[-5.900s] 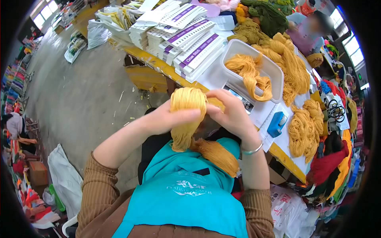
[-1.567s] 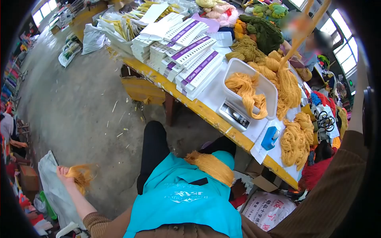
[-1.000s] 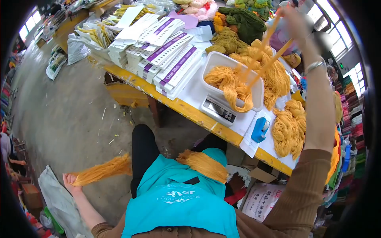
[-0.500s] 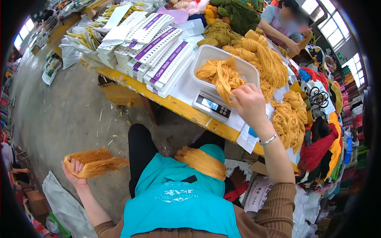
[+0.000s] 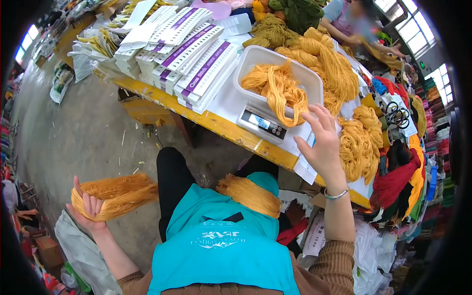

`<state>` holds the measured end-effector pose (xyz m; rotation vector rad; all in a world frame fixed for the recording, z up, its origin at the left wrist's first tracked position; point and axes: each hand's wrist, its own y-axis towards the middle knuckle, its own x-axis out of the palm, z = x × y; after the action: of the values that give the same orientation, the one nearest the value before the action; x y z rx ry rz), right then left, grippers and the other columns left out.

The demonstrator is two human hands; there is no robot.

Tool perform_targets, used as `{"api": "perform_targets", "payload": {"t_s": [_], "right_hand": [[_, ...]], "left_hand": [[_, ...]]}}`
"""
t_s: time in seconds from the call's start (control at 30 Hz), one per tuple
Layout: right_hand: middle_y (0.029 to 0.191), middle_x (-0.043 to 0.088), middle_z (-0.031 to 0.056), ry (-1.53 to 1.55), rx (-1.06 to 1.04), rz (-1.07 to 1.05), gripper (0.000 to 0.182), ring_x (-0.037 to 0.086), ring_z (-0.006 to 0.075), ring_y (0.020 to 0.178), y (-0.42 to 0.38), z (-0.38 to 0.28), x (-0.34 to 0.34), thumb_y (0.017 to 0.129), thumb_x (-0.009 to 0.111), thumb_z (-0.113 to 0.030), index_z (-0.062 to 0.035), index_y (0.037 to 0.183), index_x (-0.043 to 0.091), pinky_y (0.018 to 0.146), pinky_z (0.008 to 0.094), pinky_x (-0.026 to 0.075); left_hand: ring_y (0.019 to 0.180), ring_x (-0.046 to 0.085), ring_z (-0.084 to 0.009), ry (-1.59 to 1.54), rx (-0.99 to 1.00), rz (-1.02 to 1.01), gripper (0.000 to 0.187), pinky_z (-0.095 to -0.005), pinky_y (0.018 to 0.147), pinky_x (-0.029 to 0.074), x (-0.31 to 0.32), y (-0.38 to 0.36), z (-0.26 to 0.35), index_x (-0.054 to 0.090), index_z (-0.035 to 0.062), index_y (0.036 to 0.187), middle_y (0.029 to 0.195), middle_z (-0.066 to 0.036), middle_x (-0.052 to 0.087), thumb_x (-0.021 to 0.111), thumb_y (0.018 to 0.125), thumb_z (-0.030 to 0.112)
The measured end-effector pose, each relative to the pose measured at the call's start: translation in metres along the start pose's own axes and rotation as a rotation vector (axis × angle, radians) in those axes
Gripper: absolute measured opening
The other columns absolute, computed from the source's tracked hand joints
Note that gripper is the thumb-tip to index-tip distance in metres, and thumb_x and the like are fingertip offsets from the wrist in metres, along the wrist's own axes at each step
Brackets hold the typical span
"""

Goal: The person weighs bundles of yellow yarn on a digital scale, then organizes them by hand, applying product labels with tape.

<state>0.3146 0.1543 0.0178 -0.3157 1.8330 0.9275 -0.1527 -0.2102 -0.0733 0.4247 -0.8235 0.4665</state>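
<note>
My left hand (image 5: 91,210) holds a bundle of golden-orange thread (image 5: 125,189) out to the left, over the floor. Its fingers lie across the bundle, one finger pointing up. My right hand (image 5: 322,140) is open with its fingers apart, just beside the plastic tray (image 5: 314,104). The tray stands on a digital scale (image 5: 263,125) with a lit display. Inside it lies a loose skein of golden thread (image 5: 275,88), one loop hanging over the front rim. A second golden bundle (image 5: 250,194) rests on my lap, on the teal apron (image 5: 216,246).
White cards with purple bands (image 5: 206,73) are stacked left of the scale on the yellow-edged table (image 5: 216,129). Golden skeins (image 5: 361,142) and scissors (image 5: 397,115) lie to the right. A co-worker (image 5: 344,24) handles thread across the table.
My right hand has let go of the thread loop and opened, moving slightly right. The loop now hangs over the tray's rim. My left fingers have loosened slightly around their bundle.
</note>
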Motion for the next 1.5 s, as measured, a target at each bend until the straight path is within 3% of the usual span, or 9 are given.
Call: {"api": "perform_targets", "payload": {"t_s": [0.57, 0.67, 0.73, 0.83, 0.9, 0.97, 1.03, 1.37, 1.5], "right_hand": [[0.12, 0.06, 0.0141, -0.344, -0.107, -0.002, 0.025, 0.048, 0.0332, 0.126, 0.028, 0.015, 0.076, 0.067, 0.073, -0.011, 0.0002, 0.088, 0.066, 0.102, 0.0444, 0.04], [0.096, 0.066, 0.0143, 0.007, -0.079, 0.028, 0.018, 0.06, 0.0314, 0.104, 0.055, 0.026, 0.055, 0.072, 0.066, -0.013, 0.0012, 0.083, 0.067, 0.091, 0.0386, 0.047], [0.085, 0.067, 0.0088, 0.486, 0.357, -0.302, 0.017, 0.065, 0.0214, 0.085, 0.095, 0.012, 0.0, 0.075, 0.068, -0.016, -0.0005, 0.081, 0.067, 0.081, 0.0338, 0.051], [0.081, 0.067, 0.0084, 1.062, 0.307, -0.058, 0.023, 0.066, 0.0164, 0.073, 0.152, 0.008, -0.067, 0.084, 0.064, -0.023, -0.0006, 0.09, 0.066, 0.069, 0.0301, 0.056], [0.094, 0.065, 0.0136, 1.316, -0.011, -0.315, 0.029, 0.063, 0.0234, 0.087, 0.189, 0.022, -0.128, 0.096, 0.051, -0.027, 0.0, 0.1, 0.061, 0.085, 0.0365, 0.053], [0.064, 0.051, 0.008, 1.499, 0.052, 0.253, 0.027, 0.048, 0.0258, 0.048, 0.224, -0.03, -0.175, 0.097, 0.045, -0.021, -0.0015, 0.08, 0.056, 0.041, 0.0408, 0.041], [0.123, 0.06, 0.0139, 0.776, -0.488, 0.242, 0.056, 0.064, 0.0306, 0.091, 0.237, -0.036, -0.237, 0.096, 0.057, -0.041, -0.0022, 0.136, 0.046, 0.076, 0.037, 0.058], [0.112, 0.064, 0.0158, 1.058, -0.597, 0.299, 0.038, 0.064, 0.0301, 0.101, 0.221, -0.14, -0.24, 0.093, 0.056, -0.027, 0.0028, 0.116, 0.055, 0.091, 0.041, 0.051], [0.107, 0.065, 0.0166, 1.43, -0.452, -0.047, 0.032, 0.064, 0.0299, 0.104, 0.173, -0.151, -0.165, 0.092, 0.056, -0.022, 0.0049, 0.109, 0.059, 0.098, 0.0427, 0.048]], "left_hand": [[0.05, 0.042, -0.0088, 0.05, 0.0, -0.295, 0.064, -0.0251, 0.054, 0.039, 0.051, 0.018, -0.029, 0.032, -0.0001, 0.148, 0.06, 0.001, 0.043, 0.054, 0.099, 0.036], [0.05, 0.044, -0.0091, 0.013, 0.0, -0.314, 0.061, -0.0253, 0.054, 0.04, 0.053, 0.02, -0.031, 0.034, 0.0002, 0.147, 0.06, 0.001, 0.045, 0.053, 0.1, 0.033], [0.05, 0.045, -0.0094, -0.045, -0.023, -0.419, 0.057, -0.0254, 0.055, 0.041, 0.055, 0.026, -0.033, 0.036, 0.0008, 0.146, 0.059, 0.001, 0.047, 0.052, 0.1, 0.032], [0.048, 0.045, -0.0084, -0.073, -0.009, -0.408, 0.059, -0.0268, 0.054, 0.044, 0.057, 0.028, -0.037, 0.038, 0.0008, 0.145, 0.058, 0.002, 0.049, 0.052, 0.1, 0.036], [0.048, 0.046, -0.0084, -0.092, 0.002, -0.42, 0.06, -0.0264, 0.054, 0.044, 0.06, 0.03, -0.037, 0.036, 0.001, 0.146, 0.057, 0.002, 0.049, 0.052, 0.1, 0.036], [0.047, 0.046, -0.0084, -0.11, 0.014, -0.43, 0.06, -0.0259, 0.053, 0.044, 0.063, 0.03, -0.037, 0.034, 0.0011, 0.147, 0.057, 0.002, 0.049, 0.051, 0.1, 0.035], [0.047, 0.048, -0.0088, -0.171, 0.008, -0.428, 0.066, -0.0248, 0.053, 0.045, 0.069, 0.03, -0.037, 0.027, 0.0052, 0.152, 0.056, 0.001, 0.049, 0.054, 0.1, 0.034], [0.06, 0.051, -0.0121, -0.18, 0.051, -0.58, 0.064, -0.0263, 0.055, 0.045, 0.108, 0.045, -0.044, 0.033, 0.0091, 0.149, 0.07, -0.001, 0.05, 0.063, 0.096, 0.028], [0.064, 0.052, -0.017, 0.026, 0.068, -0.42, 0.026, -0.028, 0.055, 0.046, 0.147, 0.047, -0.052, 0.06, -0.0001, 0.102, 0.076, -0.005, 0.049, 0.064, 0.092, 0.024]]}}
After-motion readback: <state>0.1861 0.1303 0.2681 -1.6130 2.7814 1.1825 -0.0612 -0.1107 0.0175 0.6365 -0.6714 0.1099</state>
